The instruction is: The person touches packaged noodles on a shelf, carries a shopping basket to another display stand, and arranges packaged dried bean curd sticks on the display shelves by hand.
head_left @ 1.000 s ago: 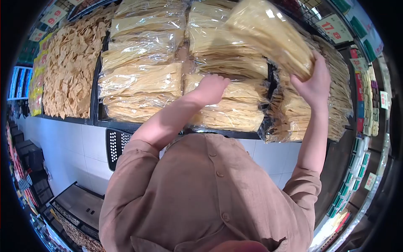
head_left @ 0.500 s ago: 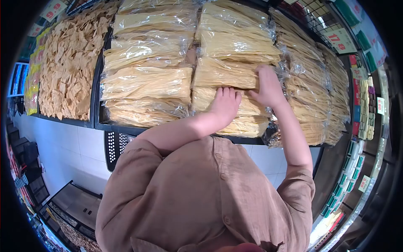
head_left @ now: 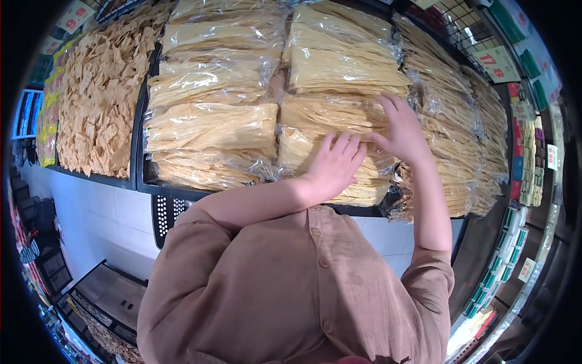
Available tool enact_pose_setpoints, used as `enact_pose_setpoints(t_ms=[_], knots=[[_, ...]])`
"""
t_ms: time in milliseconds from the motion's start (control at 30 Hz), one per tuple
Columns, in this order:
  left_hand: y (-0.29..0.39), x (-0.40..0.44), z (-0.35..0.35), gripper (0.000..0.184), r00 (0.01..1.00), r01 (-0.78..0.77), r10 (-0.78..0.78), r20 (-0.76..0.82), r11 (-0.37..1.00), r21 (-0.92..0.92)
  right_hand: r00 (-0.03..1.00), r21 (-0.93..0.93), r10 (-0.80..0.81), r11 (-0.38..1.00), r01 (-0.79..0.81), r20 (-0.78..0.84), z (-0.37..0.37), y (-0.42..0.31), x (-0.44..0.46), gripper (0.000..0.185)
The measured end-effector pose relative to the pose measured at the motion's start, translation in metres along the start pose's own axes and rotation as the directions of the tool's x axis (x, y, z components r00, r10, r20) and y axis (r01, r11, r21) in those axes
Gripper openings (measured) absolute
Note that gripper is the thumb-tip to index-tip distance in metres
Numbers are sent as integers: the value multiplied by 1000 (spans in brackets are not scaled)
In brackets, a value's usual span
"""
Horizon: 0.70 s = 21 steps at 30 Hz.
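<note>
My left hand [head_left: 335,162] lies flat on a front clear plastic pack of pale yellow dried bean curd sticks [head_left: 296,150], its fingers stretched out toward the right. My right hand [head_left: 405,130] rests at the right end of the pack just behind it [head_left: 330,111], thumb apart from the fingers. Neither hand is wrapped around a pack. Similar packs form a column behind, and a second column of packs [head_left: 212,127] lies to the left.
Loose tan dried flakes [head_left: 97,109] fill the bin at far left. Browner packed sticks [head_left: 445,133] lie on the right. The display's black rim [head_left: 173,191] runs before my body. A price sign [head_left: 496,63] stands at back right.
My left hand has moved toward me and flattened onto the front pack. My right hand has loosened from the pack's end and spread its fingers. The raised pack edge now lies lower.
</note>
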<state>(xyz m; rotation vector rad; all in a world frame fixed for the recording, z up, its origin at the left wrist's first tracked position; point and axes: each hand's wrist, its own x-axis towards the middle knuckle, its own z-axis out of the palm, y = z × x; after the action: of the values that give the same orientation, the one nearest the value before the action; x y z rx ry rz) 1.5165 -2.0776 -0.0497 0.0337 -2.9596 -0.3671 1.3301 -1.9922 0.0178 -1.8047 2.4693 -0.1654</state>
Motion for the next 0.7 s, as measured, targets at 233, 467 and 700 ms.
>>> enact_pose_setpoints(t_ms=[233, 467, 700], knots=[[-47, 16, 26, 87, 990, 129, -132, -57, 990, -64, 999, -113, 45, 993, -42, 25, 67, 11, -18, 55], [-47, 17, 31, 86, 996, 79, -82, -31, 994, -77, 997, -110, 76, 991, -79, -30, 68, -8, -35, 71], [-47, 20, 4, 88, 993, 111, -113, -40, 992, -52, 945, -73, 61, 993, -89, -321, 26, 14, 2, 78]])
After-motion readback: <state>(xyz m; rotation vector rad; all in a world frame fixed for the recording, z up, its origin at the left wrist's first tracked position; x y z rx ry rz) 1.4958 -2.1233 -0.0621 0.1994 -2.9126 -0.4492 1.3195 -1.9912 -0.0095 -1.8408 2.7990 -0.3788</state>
